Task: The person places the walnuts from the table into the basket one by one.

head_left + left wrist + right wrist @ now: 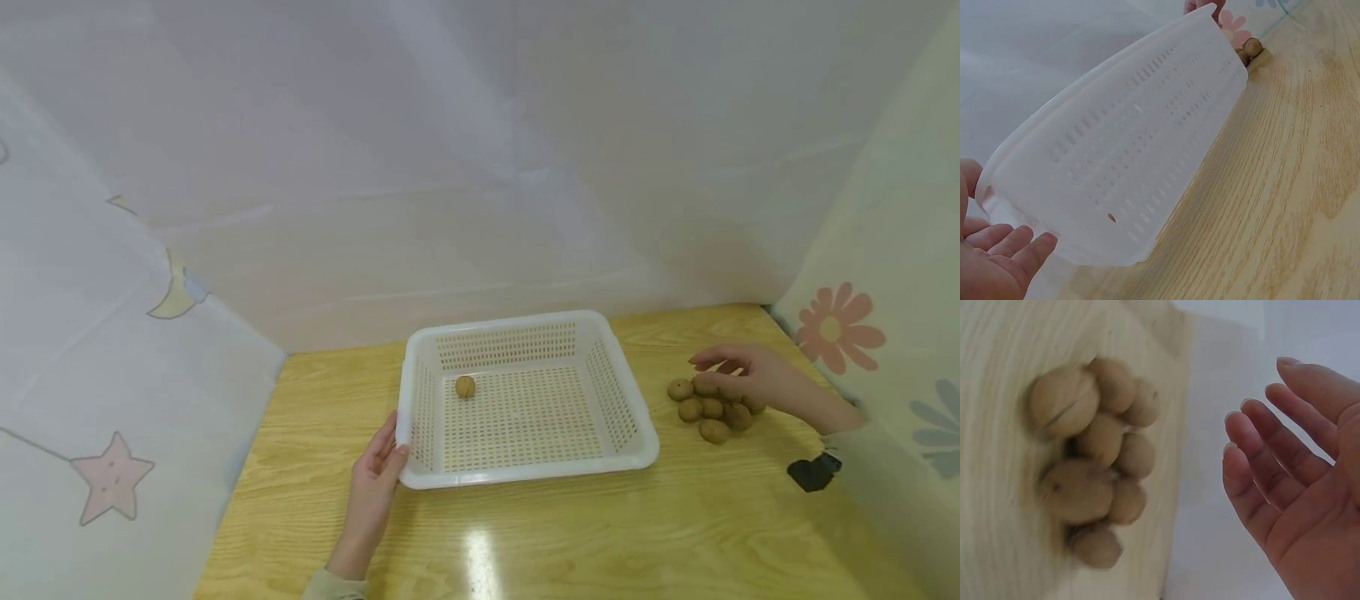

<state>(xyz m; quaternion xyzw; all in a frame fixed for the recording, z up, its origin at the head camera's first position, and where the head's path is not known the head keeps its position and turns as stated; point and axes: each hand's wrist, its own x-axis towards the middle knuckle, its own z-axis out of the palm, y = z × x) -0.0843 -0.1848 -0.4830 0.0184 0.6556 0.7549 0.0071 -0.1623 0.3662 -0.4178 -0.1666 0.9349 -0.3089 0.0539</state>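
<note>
A white plastic basket [525, 477] with slotted walls stands on the table, one walnut [465, 387] lying inside near its left wall. My left hand [372, 475] grips the basket's left rim at the near corner. In the left wrist view, that hand's fingers [1035, 253] lie against the outside of the basket wall [1129, 144], the thumb over the rim. On the right, a cluster of brown walnuts [713, 430] rests on the wood. Just above it hovers my right hand [757, 379], palm empty and fingers loosely bent, apart from the walnuts [1065, 400] in the right wrist view.
The light wooden table [315, 417] extends in front of the basket and to both sides. Pale cloth walls [480, 208] enclose it at the back, left and right. A dark strap end [813, 472] hangs by the right wrist.
</note>
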